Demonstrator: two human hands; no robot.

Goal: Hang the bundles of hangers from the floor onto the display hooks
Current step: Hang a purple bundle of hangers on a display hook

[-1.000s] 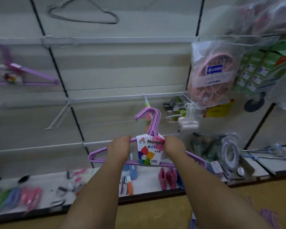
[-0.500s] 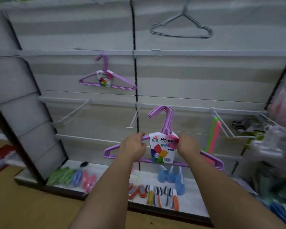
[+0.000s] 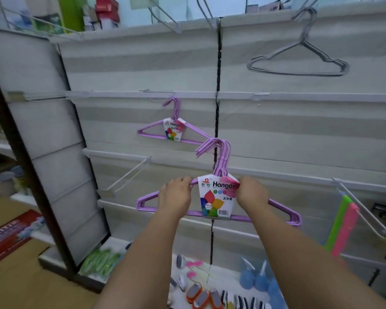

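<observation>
Two hands' grip curled round purple hanger bundle (image 3: 218, 192), left hand (image 3: 176, 195), right hand (image 3: 252, 192), label between

A purple hanger bundle (image 3: 218, 197) with a white "Hanger" card is held upright in front of the slatted display wall, gripped by the sloped shoulders either side of the card. A second purple bundle (image 3: 173, 128) already hangs from a display hook (image 3: 153, 100) up and left.
</observation>
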